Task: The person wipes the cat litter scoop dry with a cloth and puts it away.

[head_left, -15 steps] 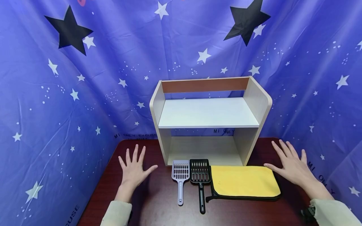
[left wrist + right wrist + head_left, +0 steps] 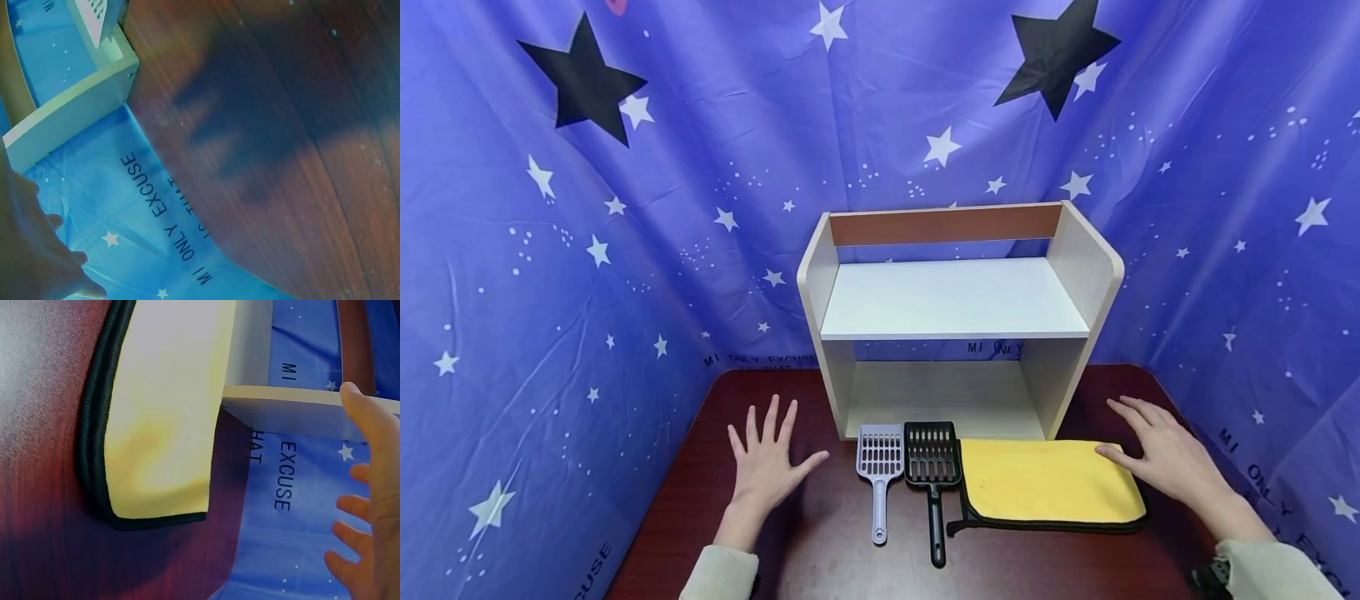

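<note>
My left hand [image 2: 765, 468] hovers over the left part of the table, fingers spread and holding nothing. On the other side, my right hand [image 2: 1172, 458] is held above the right end of a folded yellow cloth [image 2: 1048, 483] with black edging, its fingers relaxed. A lilac slotted litter scoop [image 2: 879, 475] and a black slotted litter scoop [image 2: 932, 479] lie side by side between the hands, handles toward me. In the right wrist view the yellow cloth [image 2: 169, 425] lies flat, apart from the fingers [image 2: 356, 540].
Behind the scoops stands a two-level wooden shelf [image 2: 955, 300] with a white upper board. The dark red table [image 2: 820, 567] carries everything. A blue curtain [image 2: 700, 167] printed with stars hangs around the back and sides.
My left hand has shifted slightly right and toward me. The right hand has moved a little left and down, its fingers less spread. The scoops, cloth and shelf stay put.
</note>
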Demonstrator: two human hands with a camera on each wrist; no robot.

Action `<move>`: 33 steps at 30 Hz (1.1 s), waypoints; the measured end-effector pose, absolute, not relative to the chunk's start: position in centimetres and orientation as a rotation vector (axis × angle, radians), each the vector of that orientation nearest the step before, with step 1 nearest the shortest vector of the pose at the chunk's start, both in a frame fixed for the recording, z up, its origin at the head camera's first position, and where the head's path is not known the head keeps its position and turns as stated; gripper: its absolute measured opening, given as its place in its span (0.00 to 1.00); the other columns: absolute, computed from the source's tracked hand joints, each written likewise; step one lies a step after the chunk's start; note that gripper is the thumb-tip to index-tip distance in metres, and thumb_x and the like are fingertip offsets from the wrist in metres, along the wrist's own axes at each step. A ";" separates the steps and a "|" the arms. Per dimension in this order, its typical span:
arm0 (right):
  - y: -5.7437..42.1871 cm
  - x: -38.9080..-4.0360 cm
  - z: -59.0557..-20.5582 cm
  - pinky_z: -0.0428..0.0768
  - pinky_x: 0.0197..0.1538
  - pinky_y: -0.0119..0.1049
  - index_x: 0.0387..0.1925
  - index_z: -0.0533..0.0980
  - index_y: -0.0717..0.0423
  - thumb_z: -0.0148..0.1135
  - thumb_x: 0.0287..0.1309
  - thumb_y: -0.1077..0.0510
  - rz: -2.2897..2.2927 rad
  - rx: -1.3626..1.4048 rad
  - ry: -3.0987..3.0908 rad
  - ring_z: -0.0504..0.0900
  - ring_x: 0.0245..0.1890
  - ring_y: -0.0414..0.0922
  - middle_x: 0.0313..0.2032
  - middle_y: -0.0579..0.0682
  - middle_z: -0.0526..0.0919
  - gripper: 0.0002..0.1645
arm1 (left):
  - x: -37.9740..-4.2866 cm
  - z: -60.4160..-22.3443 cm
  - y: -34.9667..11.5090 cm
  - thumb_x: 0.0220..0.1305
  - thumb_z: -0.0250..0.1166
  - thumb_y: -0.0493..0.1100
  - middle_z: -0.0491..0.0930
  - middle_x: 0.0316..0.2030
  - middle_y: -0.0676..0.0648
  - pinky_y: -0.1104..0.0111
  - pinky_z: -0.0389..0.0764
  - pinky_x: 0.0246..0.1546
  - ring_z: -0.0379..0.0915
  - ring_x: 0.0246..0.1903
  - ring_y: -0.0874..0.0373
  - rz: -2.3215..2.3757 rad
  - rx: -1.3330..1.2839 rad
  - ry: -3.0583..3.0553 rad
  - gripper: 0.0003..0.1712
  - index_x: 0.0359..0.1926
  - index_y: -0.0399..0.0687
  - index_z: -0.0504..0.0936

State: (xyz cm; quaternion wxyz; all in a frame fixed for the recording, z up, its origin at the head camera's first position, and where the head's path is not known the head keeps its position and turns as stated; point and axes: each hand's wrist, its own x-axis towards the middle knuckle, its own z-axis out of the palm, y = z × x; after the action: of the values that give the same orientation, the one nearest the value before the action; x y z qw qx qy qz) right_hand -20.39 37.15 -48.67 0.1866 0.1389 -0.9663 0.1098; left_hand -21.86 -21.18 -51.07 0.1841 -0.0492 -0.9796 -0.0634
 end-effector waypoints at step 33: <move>32.1 -20.5 -52.8 0.79 0.37 0.55 0.47 0.79 0.51 0.71 0.46 0.46 0.358 0.479 -2.745 0.82 0.42 0.55 0.44 0.53 0.84 0.26 | -19.0 -53.6 -14.8 0.47 0.62 0.73 0.68 0.63 0.47 0.54 0.74 0.54 0.67 0.60 0.47 -0.351 -0.420 -2.686 0.50 0.67 0.55 0.64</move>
State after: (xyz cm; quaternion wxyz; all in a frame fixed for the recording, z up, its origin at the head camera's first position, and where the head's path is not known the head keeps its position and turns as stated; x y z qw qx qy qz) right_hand -20.48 32.05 -52.80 0.1655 0.1683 -0.9636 0.1258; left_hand -19.01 -14.81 -53.60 0.1990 -0.1501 -0.9603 -0.1254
